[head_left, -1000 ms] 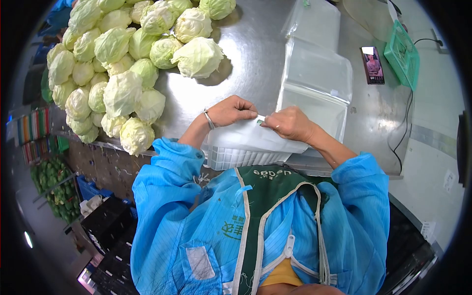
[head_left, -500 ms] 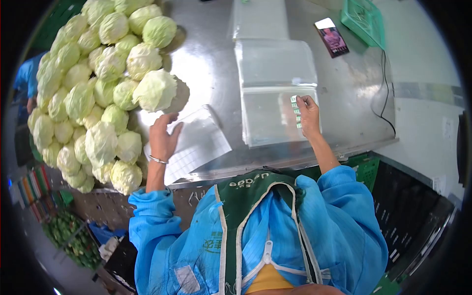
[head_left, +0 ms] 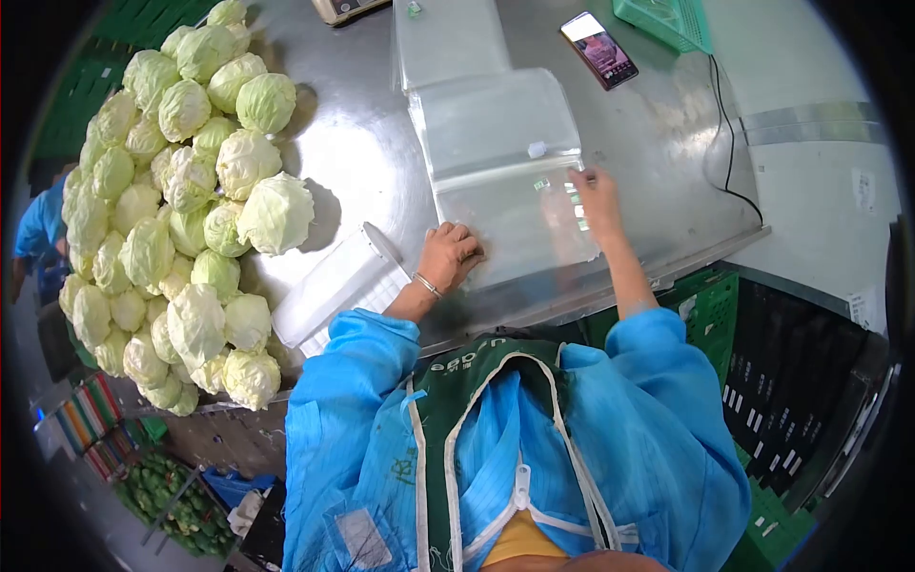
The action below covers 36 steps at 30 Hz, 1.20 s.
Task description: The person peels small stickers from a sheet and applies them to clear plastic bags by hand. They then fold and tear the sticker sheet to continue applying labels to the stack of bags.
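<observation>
Clear plastic bags (head_left: 500, 205) lie in a flat stack before me. My right hand (head_left: 600, 202) is closed on a strip of small green-and-white stickers (head_left: 578, 212) over the stack's right side. One separate green-and-white sticker (head_left: 541, 183) shows on the top bag, left of the strip. My left hand (head_left: 451, 257), a bracelet at its wrist, rests with curled fingers at the bags' left edge; whether it pinches the plastic is hidden. Left of that hand lies a white sheet with a grid (head_left: 348, 286), partly curled over.
A large heap of pale green cabbages (head_left: 181, 219) covers the table's left side. More clear bags (head_left: 453, 43) lie farther back, near part of a scale (head_left: 348, 8). At right are a phone (head_left: 599, 50), a green basket (head_left: 667, 21) and a black cable (head_left: 732, 143).
My left hand has moved right, from the white sheet to the bags' left edge, its fingers now curled. A separate sticker now shows on the top bag. The view has shifted.
</observation>
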Each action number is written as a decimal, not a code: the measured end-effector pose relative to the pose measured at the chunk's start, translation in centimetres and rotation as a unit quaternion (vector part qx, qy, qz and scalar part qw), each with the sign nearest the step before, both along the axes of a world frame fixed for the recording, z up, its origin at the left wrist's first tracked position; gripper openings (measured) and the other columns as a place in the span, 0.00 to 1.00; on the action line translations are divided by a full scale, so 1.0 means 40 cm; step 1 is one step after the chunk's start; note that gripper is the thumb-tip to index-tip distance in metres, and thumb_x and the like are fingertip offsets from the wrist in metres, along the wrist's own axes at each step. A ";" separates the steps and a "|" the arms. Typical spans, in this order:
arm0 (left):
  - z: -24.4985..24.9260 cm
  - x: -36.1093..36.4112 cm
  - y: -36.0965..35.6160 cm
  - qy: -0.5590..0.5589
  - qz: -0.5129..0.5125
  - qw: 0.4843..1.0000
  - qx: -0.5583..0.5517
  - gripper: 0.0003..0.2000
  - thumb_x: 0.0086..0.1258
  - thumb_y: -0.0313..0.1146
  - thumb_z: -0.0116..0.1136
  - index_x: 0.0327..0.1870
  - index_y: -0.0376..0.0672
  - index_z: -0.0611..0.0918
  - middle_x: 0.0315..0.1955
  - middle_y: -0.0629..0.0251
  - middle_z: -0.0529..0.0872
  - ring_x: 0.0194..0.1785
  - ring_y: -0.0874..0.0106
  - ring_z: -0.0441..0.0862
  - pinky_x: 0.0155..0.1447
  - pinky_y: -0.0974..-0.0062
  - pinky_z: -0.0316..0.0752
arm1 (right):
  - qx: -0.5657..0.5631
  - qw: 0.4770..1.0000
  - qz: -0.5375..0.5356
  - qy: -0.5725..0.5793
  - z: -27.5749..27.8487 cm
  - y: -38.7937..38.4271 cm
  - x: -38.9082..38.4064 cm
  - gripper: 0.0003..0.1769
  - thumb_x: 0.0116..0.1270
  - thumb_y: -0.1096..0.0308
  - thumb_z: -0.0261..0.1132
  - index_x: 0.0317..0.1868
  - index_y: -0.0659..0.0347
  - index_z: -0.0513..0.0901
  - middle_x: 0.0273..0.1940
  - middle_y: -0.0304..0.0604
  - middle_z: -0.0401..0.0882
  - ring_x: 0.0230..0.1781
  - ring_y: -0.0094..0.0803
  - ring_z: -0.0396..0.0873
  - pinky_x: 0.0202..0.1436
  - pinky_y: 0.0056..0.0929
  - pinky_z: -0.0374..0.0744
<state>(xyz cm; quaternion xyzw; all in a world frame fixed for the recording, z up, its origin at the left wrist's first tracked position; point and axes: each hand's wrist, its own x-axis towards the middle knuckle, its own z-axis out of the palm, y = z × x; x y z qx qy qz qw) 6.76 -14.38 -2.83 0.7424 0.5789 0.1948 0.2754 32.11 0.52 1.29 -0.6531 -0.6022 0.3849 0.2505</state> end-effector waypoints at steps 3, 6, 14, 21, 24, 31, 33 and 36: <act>0.069 -0.005 0.018 -0.016 -0.019 1.000 0.014 0.10 0.51 0.36 0.69 0.33 0.52 0.81 0.36 0.71 0.77 0.47 0.65 0.74 0.47 0.63 0.65 | -0.123 0.956 -0.064 0.260 0.177 -0.042 0.001 0.15 0.67 0.57 0.65 0.36 0.62 0.78 0.27 0.34 0.75 0.26 0.20 0.71 0.28 0.23 0.71; 0.065 -0.019 0.023 -0.037 -0.036 0.998 0.039 0.07 0.54 0.34 0.68 0.30 0.50 0.81 0.34 0.71 0.78 0.46 0.66 0.74 0.46 0.66 0.65 | -0.139 0.940 -0.053 0.308 0.169 -0.057 0.033 0.13 0.69 0.59 0.64 0.36 0.60 0.78 0.29 0.31 0.75 0.27 0.16 0.70 0.28 0.19 0.70; 0.015 -0.054 0.110 -0.257 0.165 0.949 -0.082 0.06 0.62 0.34 0.65 0.33 0.42 0.84 0.28 0.70 0.82 0.34 0.71 0.77 0.38 0.74 0.71 | -0.171 0.907 -0.096 0.372 0.192 -0.127 0.058 0.10 0.69 0.60 0.63 0.38 0.57 0.76 0.26 0.31 0.72 0.18 0.16 0.67 0.17 0.17 0.65; 0.123 -0.125 0.259 -0.385 0.476 0.778 0.142 0.11 0.66 0.33 0.60 0.46 0.39 0.79 0.36 0.67 0.82 0.36 0.76 0.75 0.41 0.77 0.70 | -0.125 0.975 0.012 0.183 0.022 -0.069 -0.040 0.12 0.69 0.61 0.60 0.41 0.61 0.76 0.30 0.37 0.77 0.25 0.24 0.74 0.28 0.26 0.72; 0.103 -0.054 0.104 -0.206 0.221 0.945 0.123 0.15 0.57 0.31 0.64 0.46 0.44 0.79 0.40 0.63 0.80 0.42 0.66 0.77 0.47 0.68 0.70 | -0.096 0.993 0.050 0.043 -0.028 -0.028 -0.083 0.13 0.69 0.62 0.59 0.45 0.63 0.73 0.31 0.46 0.79 0.27 0.33 0.78 0.30 0.33 0.74; 0.043 0.012 -0.020 0.004 0.045 0.999 0.031 0.14 0.53 0.41 0.69 0.41 0.52 0.84 0.37 0.69 0.81 0.48 0.67 0.75 0.51 0.66 0.65 | 0.001 0.971 0.093 -0.221 -0.041 -0.020 -0.079 0.15 0.68 0.65 0.59 0.49 0.64 0.70 0.33 0.53 0.80 0.32 0.42 0.81 0.37 0.35 0.77; 0.029 -0.001 0.024 0.024 0.025 0.999 0.027 0.10 0.55 0.39 0.68 0.37 0.50 0.84 0.36 0.71 0.82 0.46 0.65 0.77 0.47 0.65 0.68 | -0.001 0.994 0.055 -0.093 0.013 0.004 -0.056 0.15 0.68 0.64 0.59 0.48 0.64 0.71 0.32 0.49 0.81 0.31 0.36 0.81 0.35 0.31 0.77; 0.017 -0.018 0.090 -0.175 0.144 0.973 -0.050 0.07 0.59 0.38 0.67 0.33 0.46 0.85 0.27 0.68 0.82 0.35 0.68 0.79 0.40 0.69 0.71 | -0.149 0.969 0.004 0.198 0.272 -0.015 -0.039 0.13 0.67 0.64 0.61 0.47 0.60 0.72 0.29 0.37 0.77 0.28 0.20 0.75 0.23 0.19 0.70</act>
